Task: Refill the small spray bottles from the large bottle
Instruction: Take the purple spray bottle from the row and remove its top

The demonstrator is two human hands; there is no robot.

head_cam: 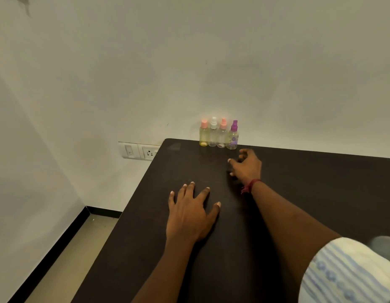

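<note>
Several small clear spray bottles stand in a row against the wall at the dark table's (320, 193) far edge: one with a pink cap (203, 134), one with a white cap (213, 133), another pink-capped one (222, 134) and a purple-capped one (233, 136). My right hand (246, 164) hovers just in front of the purple bottle, fingers curled and apart, holding nothing. My left hand (190, 212) lies flat on the table, fingers spread. No large bottle shows clearly.
A wall socket and switch plate (139, 150) sits left of the table's far corner. The table's left edge drops to a beige floor (80, 248). A grey blurred object (384, 243) shows at the right edge, above my striped sleeve (342, 274).
</note>
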